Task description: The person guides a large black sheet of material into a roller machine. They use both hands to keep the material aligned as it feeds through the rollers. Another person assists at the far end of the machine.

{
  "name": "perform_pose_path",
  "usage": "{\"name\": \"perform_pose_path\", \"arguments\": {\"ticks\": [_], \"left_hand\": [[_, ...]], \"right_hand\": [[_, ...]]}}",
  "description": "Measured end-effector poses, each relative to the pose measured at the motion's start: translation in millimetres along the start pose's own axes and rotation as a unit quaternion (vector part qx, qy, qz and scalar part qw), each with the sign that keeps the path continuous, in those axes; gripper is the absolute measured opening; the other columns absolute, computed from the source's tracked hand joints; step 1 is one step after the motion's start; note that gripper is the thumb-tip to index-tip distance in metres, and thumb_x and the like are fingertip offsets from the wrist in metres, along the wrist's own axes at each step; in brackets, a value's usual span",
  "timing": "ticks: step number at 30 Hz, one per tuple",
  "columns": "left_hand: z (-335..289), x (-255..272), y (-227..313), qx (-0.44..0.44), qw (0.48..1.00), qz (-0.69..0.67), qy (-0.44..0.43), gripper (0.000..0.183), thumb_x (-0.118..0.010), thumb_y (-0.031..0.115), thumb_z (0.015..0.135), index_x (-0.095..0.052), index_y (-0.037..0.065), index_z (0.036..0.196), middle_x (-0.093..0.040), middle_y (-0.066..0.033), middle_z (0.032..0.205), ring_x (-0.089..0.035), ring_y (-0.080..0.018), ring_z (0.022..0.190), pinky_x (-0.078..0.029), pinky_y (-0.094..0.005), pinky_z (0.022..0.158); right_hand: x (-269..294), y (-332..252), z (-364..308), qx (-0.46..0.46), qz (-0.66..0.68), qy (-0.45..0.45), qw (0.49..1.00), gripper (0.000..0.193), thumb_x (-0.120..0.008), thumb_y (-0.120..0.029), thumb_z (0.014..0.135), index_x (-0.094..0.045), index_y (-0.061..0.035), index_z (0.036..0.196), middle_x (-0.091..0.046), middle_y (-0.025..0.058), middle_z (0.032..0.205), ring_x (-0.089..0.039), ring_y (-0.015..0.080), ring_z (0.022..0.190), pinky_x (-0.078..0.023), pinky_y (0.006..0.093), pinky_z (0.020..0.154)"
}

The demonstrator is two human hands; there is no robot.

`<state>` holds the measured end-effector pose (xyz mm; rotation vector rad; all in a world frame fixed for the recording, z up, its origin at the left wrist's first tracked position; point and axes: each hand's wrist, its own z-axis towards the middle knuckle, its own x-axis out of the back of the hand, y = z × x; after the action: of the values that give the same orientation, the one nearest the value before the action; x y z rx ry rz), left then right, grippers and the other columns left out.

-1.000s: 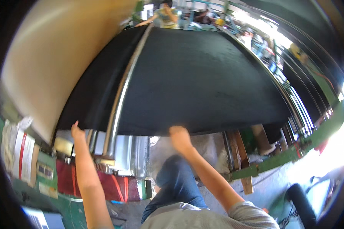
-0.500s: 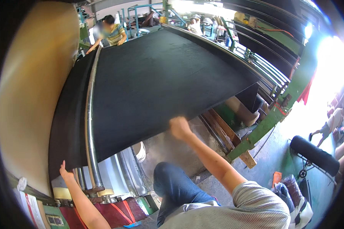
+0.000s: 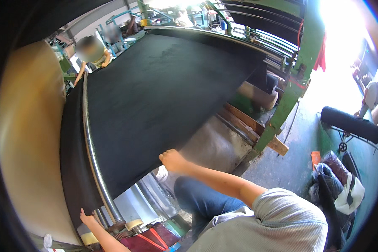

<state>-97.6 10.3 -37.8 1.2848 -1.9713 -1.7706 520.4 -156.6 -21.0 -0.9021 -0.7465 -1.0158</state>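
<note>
A wide sheet of black fabric (image 3: 155,92) stretches from the far rollers, under a shiny metal bar (image 3: 90,138), to a big tan drum (image 3: 29,138) on the left. My right hand (image 3: 172,160) is closed in a fist on the fabric's near edge, to the right of the bar. Down by the drum, my left hand (image 3: 87,219) pinches the near corner of the fabric, one digit pointing up along it. Its other fingers are partly hidden.
Across the fabric a co-worker (image 3: 97,56) has both hands at its far edge. A green machine post (image 3: 292,88) rises on the right, beside a wooden beam (image 3: 277,145). Further right are a dark roll on a cart (image 3: 349,124) and several bags (image 3: 336,185). Rollers (image 3: 149,195) lie below the fabric.
My right hand has moved left and toward me along the fabric edge, closer to the metal bar. My left hand stays at the corner by the drum. The whole view has shifted.
</note>
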Motion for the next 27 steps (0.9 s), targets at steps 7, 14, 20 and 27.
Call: {"name": "perform_pose_path", "arguments": {"ticks": [7,14,20,27], "left_hand": [[-0.5,-3.7,-7.2,-0.018,0.997,0.077,-0.018,0.040,-0.039,0.031,0.099,-0.068,0.006,0.107,-0.061,-0.0079,0.116,-0.055,-0.0253,0.104,-0.047,-0.0429,0.085],[11.8,11.8,-12.6,-0.016,0.983,0.155,-0.092,0.037,-0.039,0.030,0.098,-0.068,0.010,0.111,-0.059,-0.0031,0.122,-0.051,-0.0237,0.109,-0.045,-0.0427,0.086],[11.7,2.7,-4.5,0.044,0.997,0.039,-0.058,0.039,-0.036,0.029,0.098,-0.065,0.011,0.117,-0.054,-0.0040,0.129,-0.048,-0.0262,0.114,-0.039,-0.0440,0.096],[3.8,-0.5,-21.0,0.034,0.987,0.071,-0.138,0.039,-0.036,0.025,0.098,-0.062,0.006,0.119,-0.055,-0.0112,0.127,-0.049,-0.0287,0.115,-0.040,-0.0456,0.099]], "right_hand": [[-19.7,-20.2,5.1,0.055,0.030,0.025,0.998,0.010,-0.055,-0.015,0.074,-0.055,-0.0052,0.078,-0.057,0.0099,0.078,-0.058,0.0265,0.079,-0.046,0.0367,0.070],[34.3,32.8,27.2,0.054,-0.056,0.064,0.995,0.012,-0.056,-0.016,0.073,-0.057,-0.0073,0.082,-0.053,0.0080,0.087,-0.052,0.0238,0.089,-0.041,0.0341,0.074],[39.5,97.8,25.7,-0.080,-0.110,0.050,0.989,0.011,-0.055,-0.015,0.076,-0.060,-0.0056,0.077,-0.062,0.0109,0.076,-0.059,0.0255,0.080,-0.042,0.0370,0.073],[16.1,57.7,-1.9,-0.054,-0.062,0.019,0.996,0.012,-0.053,-0.016,0.078,-0.059,-0.0051,0.075,-0.063,0.0102,0.074,-0.061,0.0251,0.074,-0.043,0.0366,0.068]]}}
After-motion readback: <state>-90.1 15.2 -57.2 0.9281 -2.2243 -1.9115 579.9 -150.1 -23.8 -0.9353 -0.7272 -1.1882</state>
